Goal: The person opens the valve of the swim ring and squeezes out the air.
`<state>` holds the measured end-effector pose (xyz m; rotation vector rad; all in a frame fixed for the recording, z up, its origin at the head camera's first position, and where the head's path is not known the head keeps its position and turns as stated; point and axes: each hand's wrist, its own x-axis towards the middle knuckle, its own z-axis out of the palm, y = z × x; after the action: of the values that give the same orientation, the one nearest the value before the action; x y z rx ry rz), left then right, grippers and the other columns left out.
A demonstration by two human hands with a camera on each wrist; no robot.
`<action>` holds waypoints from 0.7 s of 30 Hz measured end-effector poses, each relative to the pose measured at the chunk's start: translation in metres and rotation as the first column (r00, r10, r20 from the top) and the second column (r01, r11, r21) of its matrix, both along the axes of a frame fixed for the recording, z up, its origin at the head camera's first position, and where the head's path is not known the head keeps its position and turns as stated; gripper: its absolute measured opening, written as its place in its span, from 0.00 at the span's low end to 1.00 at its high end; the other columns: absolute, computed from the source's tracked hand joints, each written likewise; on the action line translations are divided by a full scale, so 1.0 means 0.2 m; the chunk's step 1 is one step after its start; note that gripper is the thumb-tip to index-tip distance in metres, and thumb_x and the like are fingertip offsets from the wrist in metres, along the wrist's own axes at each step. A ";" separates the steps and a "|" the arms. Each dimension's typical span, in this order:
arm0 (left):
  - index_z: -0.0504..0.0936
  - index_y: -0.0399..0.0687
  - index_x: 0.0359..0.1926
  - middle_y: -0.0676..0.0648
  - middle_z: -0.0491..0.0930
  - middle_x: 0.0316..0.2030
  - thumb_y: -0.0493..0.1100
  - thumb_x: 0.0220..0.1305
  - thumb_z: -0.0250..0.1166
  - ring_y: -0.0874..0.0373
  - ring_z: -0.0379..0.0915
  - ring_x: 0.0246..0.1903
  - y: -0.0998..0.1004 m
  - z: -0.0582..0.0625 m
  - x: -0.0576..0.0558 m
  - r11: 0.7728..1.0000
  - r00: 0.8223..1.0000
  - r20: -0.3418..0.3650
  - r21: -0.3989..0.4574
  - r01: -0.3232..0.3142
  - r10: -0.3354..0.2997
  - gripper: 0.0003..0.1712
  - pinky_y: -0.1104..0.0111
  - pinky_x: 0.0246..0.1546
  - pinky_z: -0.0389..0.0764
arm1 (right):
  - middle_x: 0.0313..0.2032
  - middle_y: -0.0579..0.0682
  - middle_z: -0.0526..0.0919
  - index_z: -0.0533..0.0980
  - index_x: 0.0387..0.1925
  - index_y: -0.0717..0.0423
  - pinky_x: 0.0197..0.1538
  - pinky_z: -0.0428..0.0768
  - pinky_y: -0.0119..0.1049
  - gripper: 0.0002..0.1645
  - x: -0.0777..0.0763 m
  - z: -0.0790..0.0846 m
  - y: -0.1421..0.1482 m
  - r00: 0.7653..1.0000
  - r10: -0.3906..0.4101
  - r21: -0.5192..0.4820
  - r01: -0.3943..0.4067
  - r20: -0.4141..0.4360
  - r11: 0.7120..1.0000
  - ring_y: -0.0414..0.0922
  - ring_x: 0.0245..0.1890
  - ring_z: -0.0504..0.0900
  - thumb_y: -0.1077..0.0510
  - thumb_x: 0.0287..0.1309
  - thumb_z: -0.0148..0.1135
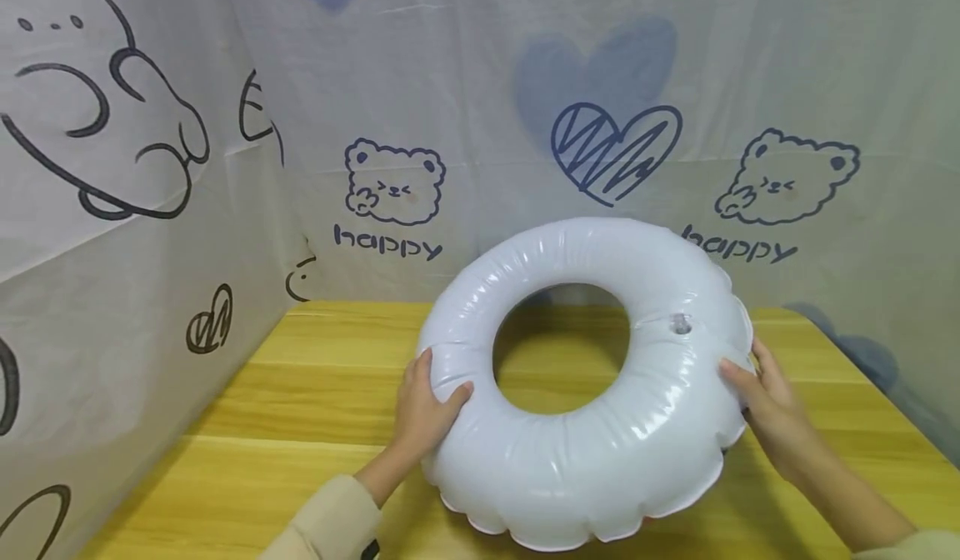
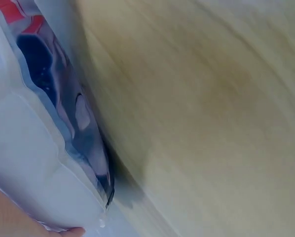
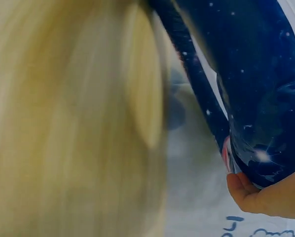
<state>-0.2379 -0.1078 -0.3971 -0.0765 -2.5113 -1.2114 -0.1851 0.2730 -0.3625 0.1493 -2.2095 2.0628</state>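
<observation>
A glossy, puffed-up white ring (image 1: 555,460), speckled dark blue underneath, tilts over the table (image 1: 315,402), a clear valve (image 1: 681,324) right of its hole. The left hand (image 1: 429,410) and right hand (image 1: 780,418) hold its left and right sides, thumbs on the white face, fingers (image 3: 242,191) round the outer edge; beyond, pale cloth (image 1: 480,85) with hearts
</observation>
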 end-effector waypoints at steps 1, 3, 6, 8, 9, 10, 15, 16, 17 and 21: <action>0.59 0.33 0.65 0.30 0.61 0.63 0.50 0.52 0.65 0.34 0.60 0.60 0.00 0.00 0.00 1.000 1.000 0.007 -0.015 -0.003 0.003 0.45 0.44 0.60 0.62 | 0.53 0.40 0.61 0.28 0.72 0.48 0.42 0.74 0.20 0.45 0.00 -0.01 -0.01 1.000 -0.002 0.021 0.002 0.010 1.000 0.24 0.41 0.74 0.51 0.68 0.44; 0.60 0.33 0.64 0.30 0.62 0.62 0.50 0.52 0.66 0.34 0.61 0.59 -0.01 0.01 -0.01 0.999 1.000 0.007 -0.039 -0.007 0.008 0.44 0.44 0.59 0.63 | 0.59 0.50 0.59 0.27 0.72 0.50 0.42 0.74 0.20 0.47 -0.01 -0.03 -0.02 0.999 -0.011 0.068 0.009 0.030 0.998 0.23 0.41 0.72 0.51 0.67 0.46; 0.61 0.33 0.63 0.29 0.63 0.61 0.50 0.51 0.66 0.34 0.62 0.58 -0.03 0.02 -0.01 0.997 1.000 0.005 -0.071 -0.015 0.015 0.43 0.43 0.58 0.63 | 0.66 0.63 0.49 0.30 0.72 0.55 0.42 0.73 0.20 0.48 -0.01 -0.05 -0.04 0.998 -0.043 0.181 0.032 0.056 0.983 0.20 0.41 0.69 0.50 0.66 0.48; 0.62 0.33 0.63 0.28 0.63 0.60 0.50 0.51 0.66 0.33 0.62 0.58 -0.04 0.02 -0.02 0.995 1.000 0.007 -0.094 -0.017 0.018 0.43 0.43 0.58 0.63 | 0.67 0.68 0.49 0.33 0.71 0.59 0.43 0.75 0.23 0.48 0.00 -0.07 -0.05 0.995 -0.067 0.273 0.045 0.072 0.961 0.28 0.45 0.72 0.49 0.65 0.49; 0.62 0.33 0.63 0.28 0.63 0.61 0.50 0.52 0.66 0.33 0.62 0.58 -0.05 0.02 -0.02 0.994 1.000 0.012 -0.108 -0.018 0.019 0.42 0.42 0.58 0.63 | 0.67 0.70 0.50 0.33 0.71 0.61 0.45 0.76 0.28 0.48 0.00 -0.08 -0.05 0.994 -0.075 0.319 0.046 0.079 0.947 0.34 0.48 0.74 0.48 0.65 0.49; 0.62 0.33 0.63 0.28 0.63 0.61 0.50 0.52 0.66 0.33 0.61 0.58 -0.05 0.03 -0.02 0.993 1.000 0.015 -0.121 -0.016 0.018 0.42 0.42 0.58 0.63 | 0.66 0.71 0.50 0.32 0.71 0.61 0.47 0.78 0.33 0.49 0.01 -0.09 -0.05 0.992 -0.084 0.360 0.046 0.090 0.932 0.43 0.50 0.75 0.47 0.65 0.49; 0.63 0.34 0.63 0.27 0.60 0.62 0.50 0.53 0.65 0.31 0.58 0.61 -0.08 0.05 -0.03 0.985 0.999 0.044 -0.173 -0.002 0.010 0.41 0.39 0.59 0.59 | 0.68 0.74 0.42 0.23 0.69 0.60 0.51 0.76 0.56 0.58 0.01 -0.15 -0.04 0.992 -0.077 0.497 0.018 0.098 0.868 0.72 0.60 0.59 0.45 0.62 0.53; 0.63 0.34 0.63 0.27 0.60 0.63 0.49 0.53 0.65 0.31 0.58 0.61 -0.08 0.05 -0.04 0.983 0.999 0.045 -0.181 -0.002 0.010 0.40 0.39 0.58 0.59 | 0.67 0.76 0.44 0.23 0.69 0.61 0.50 0.77 0.55 0.59 0.01 -0.16 -0.04 0.993 -0.070 0.510 0.013 0.093 0.860 0.73 0.59 0.60 0.46 0.61 0.55; 0.63 0.34 0.63 0.27 0.60 0.63 0.49 0.53 0.65 0.30 0.57 0.61 -0.08 0.06 -0.04 0.982 0.999 0.049 -0.191 -0.003 0.012 0.40 0.39 0.59 0.58 | 0.67 0.76 0.44 0.24 0.69 0.62 0.48 0.78 0.54 0.60 0.01 -0.18 -0.05 0.995 -0.061 0.530 0.009 0.081 0.848 0.72 0.59 0.62 0.47 0.60 0.57; 0.64 0.35 0.62 0.26 0.59 0.63 0.48 0.53 0.65 0.30 0.57 0.61 -0.10 0.07 -0.06 0.973 0.998 0.059 -0.230 -0.001 0.015 0.39 0.39 0.59 0.58 | 0.62 0.79 0.55 0.34 0.70 0.66 0.43 0.81 0.50 0.58 0.01 -0.21 -0.06 0.999 -0.019 0.577 -0.001 0.029 0.817 0.71 0.53 0.69 0.50 0.56 0.61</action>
<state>-0.2502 -0.1277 -0.3833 -0.0887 -2.6923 -0.9275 -0.1832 0.2609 -0.4053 0.1530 -2.7776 1.3204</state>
